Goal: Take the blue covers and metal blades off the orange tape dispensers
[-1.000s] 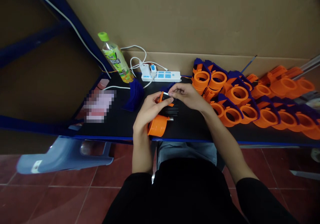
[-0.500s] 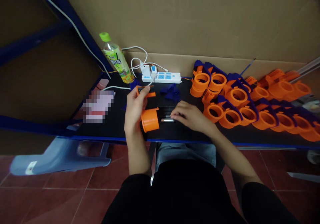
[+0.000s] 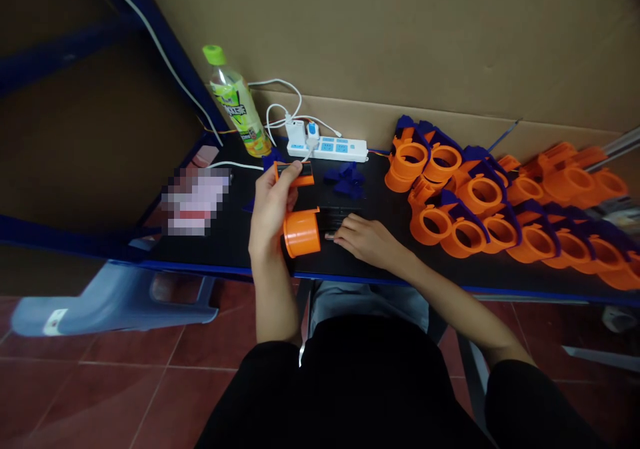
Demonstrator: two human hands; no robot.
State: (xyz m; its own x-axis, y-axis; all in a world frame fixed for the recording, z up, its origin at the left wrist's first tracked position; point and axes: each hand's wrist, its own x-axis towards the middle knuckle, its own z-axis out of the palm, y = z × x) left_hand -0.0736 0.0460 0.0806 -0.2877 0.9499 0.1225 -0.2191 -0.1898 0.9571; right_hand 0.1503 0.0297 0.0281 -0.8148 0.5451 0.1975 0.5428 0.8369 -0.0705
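My left hand [image 3: 271, 212] is closed around an orange plastic part, its thumb over an upper bar that carries a black strip. The part's round orange cup [image 3: 302, 233] sticks out to the right, below the fingers. My right hand [image 3: 367, 241] rests low over the black tabletop, fingers bent together on a small silver rod [image 3: 329, 235], of which only the left end shows. Dark slim pieces [image 3: 336, 219] lie just beyond these fingertips; their kind is hard to make out. Dark blue plastic pieces [image 3: 347, 179] lie behind, between the hands.
Many orange cups with blue brackets [image 3: 480, 192] crowd the right side. At the back stand a white power strip [image 3: 327, 149] with cables and a drink bottle [image 3: 239, 109]. A pixelated pale item [image 3: 193, 202] lies left. A blue stool [image 3: 115, 302] stands below the table [image 3: 225, 252].
My right hand has shifted slightly left and its fingers now cover most of the silver rod. My left hand has turned the orange part a little, showing more black strip.
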